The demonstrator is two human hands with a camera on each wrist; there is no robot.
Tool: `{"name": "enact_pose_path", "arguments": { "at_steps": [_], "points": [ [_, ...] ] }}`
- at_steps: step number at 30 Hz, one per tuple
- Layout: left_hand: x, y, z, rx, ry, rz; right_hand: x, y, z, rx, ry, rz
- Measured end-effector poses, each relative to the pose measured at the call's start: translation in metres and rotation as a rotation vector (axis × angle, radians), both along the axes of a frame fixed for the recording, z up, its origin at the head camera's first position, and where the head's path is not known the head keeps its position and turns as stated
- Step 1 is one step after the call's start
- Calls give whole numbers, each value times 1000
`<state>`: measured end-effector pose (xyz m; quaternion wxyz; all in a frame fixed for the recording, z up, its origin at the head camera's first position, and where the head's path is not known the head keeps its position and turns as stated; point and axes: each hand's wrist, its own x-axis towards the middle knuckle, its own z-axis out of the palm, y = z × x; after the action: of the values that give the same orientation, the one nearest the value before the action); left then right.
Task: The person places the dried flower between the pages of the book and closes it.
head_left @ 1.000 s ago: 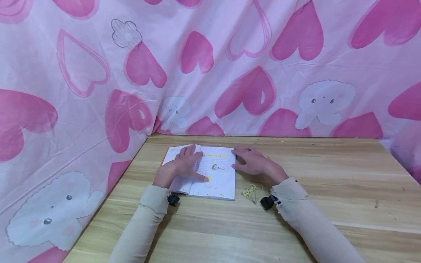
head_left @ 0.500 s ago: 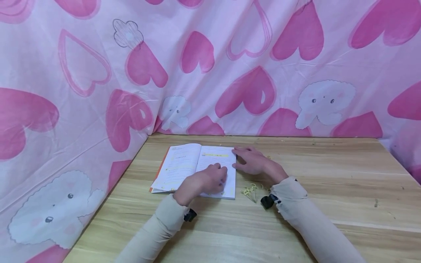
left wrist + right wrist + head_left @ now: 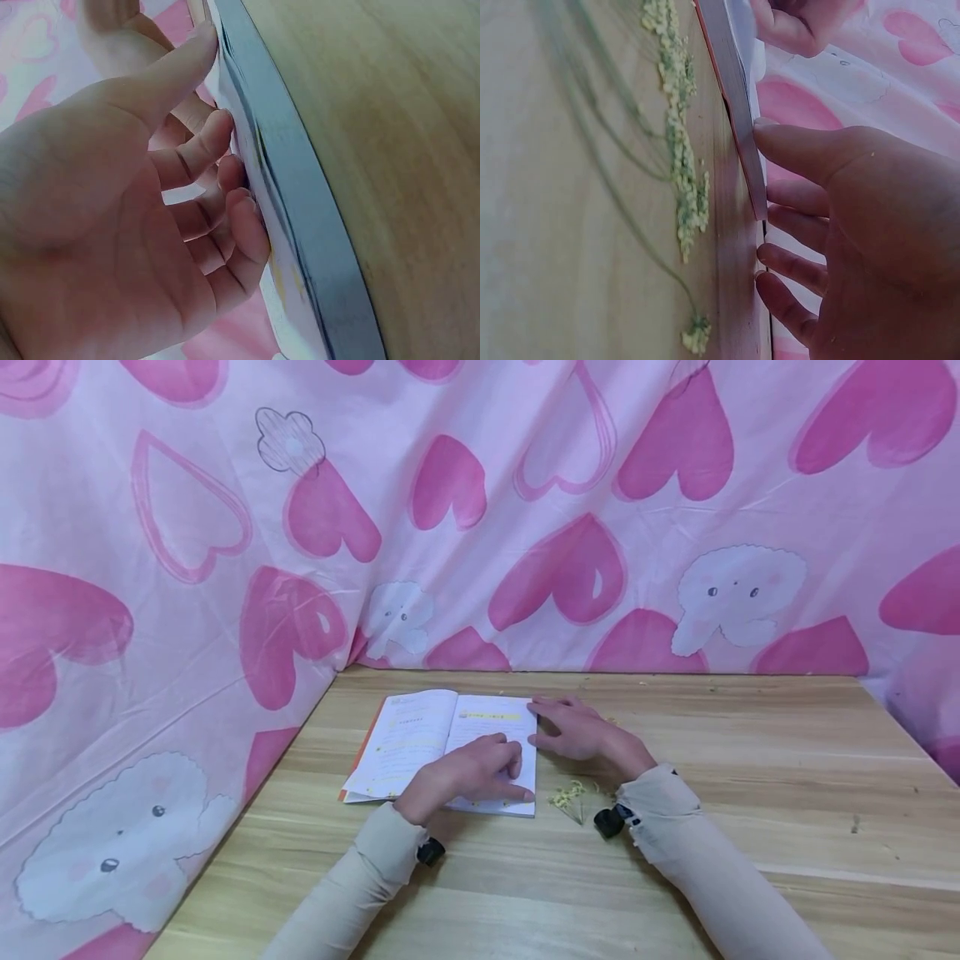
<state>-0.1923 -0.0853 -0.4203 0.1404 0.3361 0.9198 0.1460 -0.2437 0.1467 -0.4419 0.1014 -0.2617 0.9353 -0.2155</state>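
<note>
An open book [image 3: 412, 735] with an orange cover edge lies on the table, its printed pages facing up. Across the lower part of the right-hand page rests my left hand [image 3: 467, 774], fingers loosely bent and thumb stretched toward the page's outer edge. In the left wrist view its fingertips [image 3: 247, 217] touch the page near the book's edge, and I see nothing in the grasp. My right hand [image 3: 581, 735] stands at the book's right edge. Its thumb [image 3: 795, 146] touches that edge in the right wrist view, fingers slightly bent.
Dried yellow-green flower sprigs [image 3: 568, 798] lie on the wooden table [image 3: 750, 777] just right of the book, below my right hand. A pink heart-patterned cloth [image 3: 450, 568] hangs behind the table and along its left side. Small specks are scattered on the tabletop.
My left hand has moved right from the book's middle onto the right page, covering the small flower sprig seen there earlier. Its thumb has since stretched out rightward. The right hand stays put.
</note>
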Motion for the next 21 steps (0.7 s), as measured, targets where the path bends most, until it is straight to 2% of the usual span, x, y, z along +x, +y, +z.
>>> {"name": "enact_pose_path", "arguments": {
  "at_steps": [6, 12, 17, 21],
  "points": [
    [-3, -1, 0, 42, -23, -12, -1, 2, -1, -28, 25, 0],
    [-7, -3, 1, 74, -35, -87, -3, 6, -3, -59, 27, -4],
    [-9, -4, 1, 83, -11, -138, -6, 8, -4, -206, 0, 4],
    [-10, -4, 1, 86, 12, -115, -8, 9, -4, -285, -42, -37]
  ]
}}
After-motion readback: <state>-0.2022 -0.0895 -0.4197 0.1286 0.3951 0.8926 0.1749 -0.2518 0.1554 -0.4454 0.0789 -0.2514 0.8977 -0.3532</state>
